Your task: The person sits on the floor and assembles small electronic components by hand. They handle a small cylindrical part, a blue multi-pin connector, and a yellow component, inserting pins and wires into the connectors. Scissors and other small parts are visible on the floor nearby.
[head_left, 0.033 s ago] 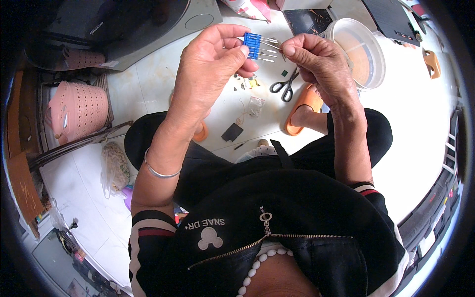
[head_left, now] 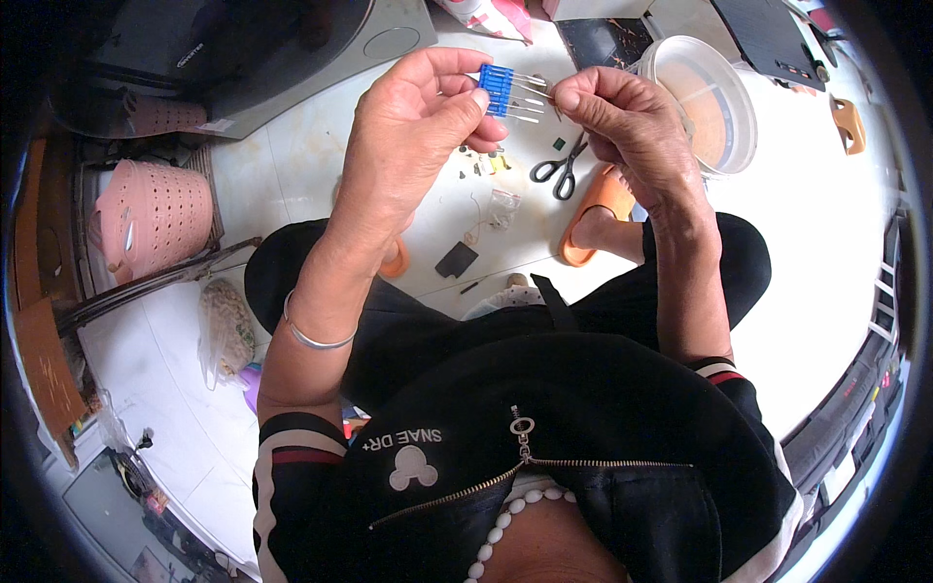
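Observation:
My left hand [head_left: 413, 121] pinches a blue plastic holder [head_left: 497, 90] between thumb and fingers. Several thin metal needles [head_left: 526, 100] stick out of it toward the right, side by side. Level with them, my right hand [head_left: 622, 117] is closed, its thumb pressed against the index finger at the needles' tips. Something thin shows at those fingertips, too small to make out. Below the hands, black-handled scissors [head_left: 557, 177] lie on the white floor. Close by are small yellow and dark bits [head_left: 499, 163] and a small clear bag [head_left: 501, 208].
A round clear tub [head_left: 748, 126] stands beyond my right hand. On the left are a pink perforated basket [head_left: 160, 219] and a filled plastic bag [head_left: 225, 325]. A flat black piece [head_left: 456, 259] lies between my feet, which wear orange slippers [head_left: 607, 199].

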Demonstrator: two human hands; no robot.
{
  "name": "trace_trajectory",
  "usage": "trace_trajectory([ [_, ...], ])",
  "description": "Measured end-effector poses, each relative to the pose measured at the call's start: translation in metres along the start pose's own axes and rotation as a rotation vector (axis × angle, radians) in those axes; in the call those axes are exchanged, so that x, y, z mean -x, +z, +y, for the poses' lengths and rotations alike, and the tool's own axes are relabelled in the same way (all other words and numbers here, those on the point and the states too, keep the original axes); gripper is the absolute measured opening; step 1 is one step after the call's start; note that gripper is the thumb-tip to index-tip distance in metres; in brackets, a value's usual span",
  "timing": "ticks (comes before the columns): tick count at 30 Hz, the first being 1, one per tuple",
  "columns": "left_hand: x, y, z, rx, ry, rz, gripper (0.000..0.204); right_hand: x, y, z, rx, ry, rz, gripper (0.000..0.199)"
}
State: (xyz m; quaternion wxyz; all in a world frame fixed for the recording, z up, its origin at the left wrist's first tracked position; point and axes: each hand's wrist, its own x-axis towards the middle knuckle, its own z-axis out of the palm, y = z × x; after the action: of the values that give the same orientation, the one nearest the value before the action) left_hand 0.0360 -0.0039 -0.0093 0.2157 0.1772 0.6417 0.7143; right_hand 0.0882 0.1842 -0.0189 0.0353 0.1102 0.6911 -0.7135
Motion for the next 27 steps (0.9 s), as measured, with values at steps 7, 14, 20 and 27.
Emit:
trace_trajectory([
  [7,0.001,-0.0004,-0.0009,-0.008,-0.014,0.011,0.028,0.0024,0.0027,-0.0015,0.043,-0.006,0.025,0.016],
  [14,0.0016,-0.0006,-0.0023,-0.003,-0.011,-0.011,0.028,0.0036,0.0037,-0.0016,0.049,-0.02,0.0,0.012],
  [20,0.0021,0.0009,-0.0021,-0.024,-0.042,-0.008,0.028,0.0035,0.0079,0.0022,0.001,-0.052,-0.012,0.015],
  [27,0.0015,0.0008,-0.0015,0.002,-0.051,-0.013,0.027,0.0036,0.0103,0.0033,-0.018,-0.059,0.015,0.019],
])
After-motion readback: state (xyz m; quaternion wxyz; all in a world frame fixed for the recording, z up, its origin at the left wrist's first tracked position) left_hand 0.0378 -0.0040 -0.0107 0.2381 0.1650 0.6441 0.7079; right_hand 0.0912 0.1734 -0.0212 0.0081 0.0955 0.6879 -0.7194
